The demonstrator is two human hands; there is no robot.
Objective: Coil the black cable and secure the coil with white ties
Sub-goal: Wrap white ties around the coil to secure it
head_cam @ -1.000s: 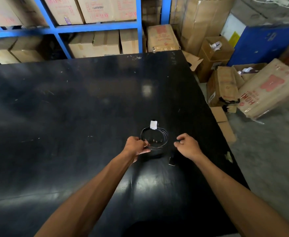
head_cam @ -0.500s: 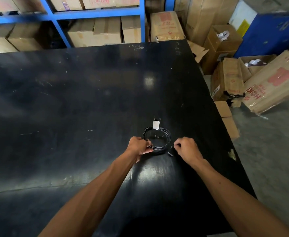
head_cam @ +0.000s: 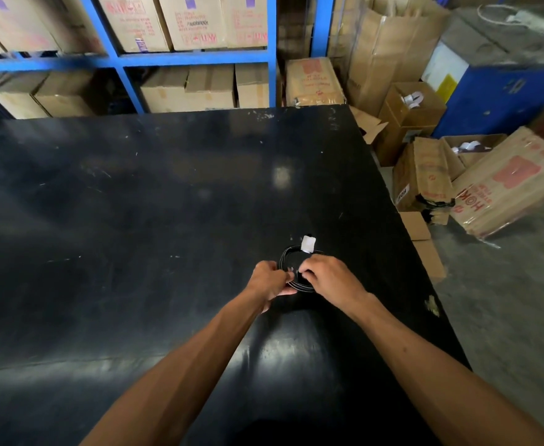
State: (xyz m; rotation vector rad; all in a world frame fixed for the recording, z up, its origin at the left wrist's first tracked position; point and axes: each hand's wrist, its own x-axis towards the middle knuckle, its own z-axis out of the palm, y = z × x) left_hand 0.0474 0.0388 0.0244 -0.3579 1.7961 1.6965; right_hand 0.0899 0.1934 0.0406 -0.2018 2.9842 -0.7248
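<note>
While one white tie [head_cam: 308, 244] binds one black cable [head_cam: 285, 257] coil, left hand [head_cam: 268, 280], right hand [head_cam: 328, 277] pinch it.

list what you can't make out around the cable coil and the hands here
- Near side of the black cable coil, head view: covered by the left hand and right hand.
- Whether a second tie is pinched there: fingertips hide it.
- The white tie: too small to show its fastening.
</note>
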